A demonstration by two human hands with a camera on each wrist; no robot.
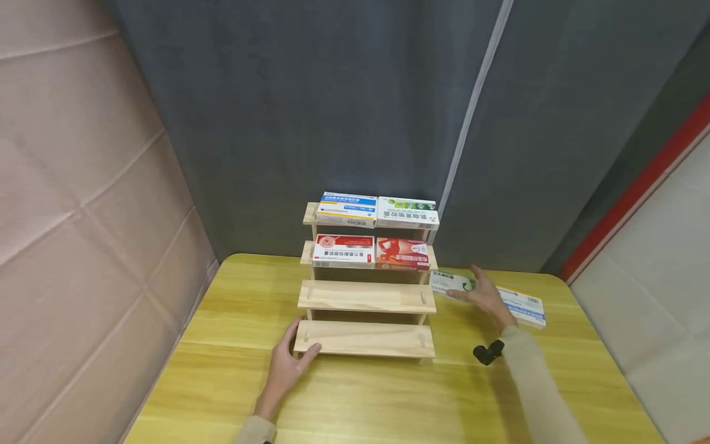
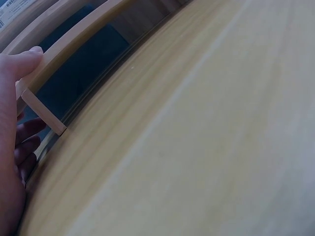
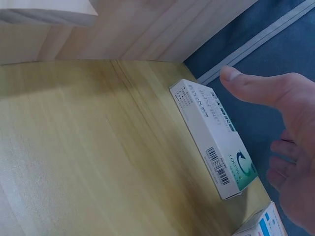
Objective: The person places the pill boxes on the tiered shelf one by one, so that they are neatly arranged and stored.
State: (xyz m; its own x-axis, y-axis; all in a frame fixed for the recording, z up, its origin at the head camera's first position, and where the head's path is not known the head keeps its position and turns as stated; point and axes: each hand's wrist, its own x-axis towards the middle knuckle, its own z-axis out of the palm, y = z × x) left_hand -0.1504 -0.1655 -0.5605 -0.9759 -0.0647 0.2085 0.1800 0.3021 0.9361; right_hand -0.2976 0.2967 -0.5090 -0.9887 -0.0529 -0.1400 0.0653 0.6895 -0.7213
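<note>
A stepped wooden display rack stands on the table. My left hand grips the left end of its lowest step; in the left wrist view the thumb lies on the board and the fingers bend beside the leg. To the right of the rack, my right hand hovers over a white-and-green medicine box, thumb and fingers spread. In the right wrist view that box lies flat, apart from the thumb. A white-and-blue medicine box lies under and beyond the hand, partly hidden.
The top step carries a blue-and-white box and a green-and-white box. Below them sit a red-and-white box and a red box. A dark curtain hangs behind the table.
</note>
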